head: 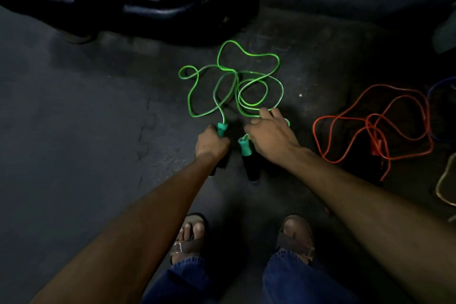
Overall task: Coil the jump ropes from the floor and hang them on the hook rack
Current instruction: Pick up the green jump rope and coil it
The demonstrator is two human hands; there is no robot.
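Observation:
A green jump rope (230,81) lies in loose tangled loops on the dark floor ahead of my feet. My left hand (211,143) is closed around one of its black handles, whose teal cap (222,128) sticks out above my fist. The second handle (248,158) lies on the floor just right of it. My right hand (271,136) hovers over the cord beside that handle, fingers spread and touching the green cord; I cannot tell if it grips it. An orange jump rope (375,126) lies tangled to the right.
Dark gym equipment with bars (138,0) stands at the back left. A blue rope (441,86) and a tan rope (444,180) show at the right edge. My sandalled feet (243,237) stand near the bottom. No hook rack is in view.

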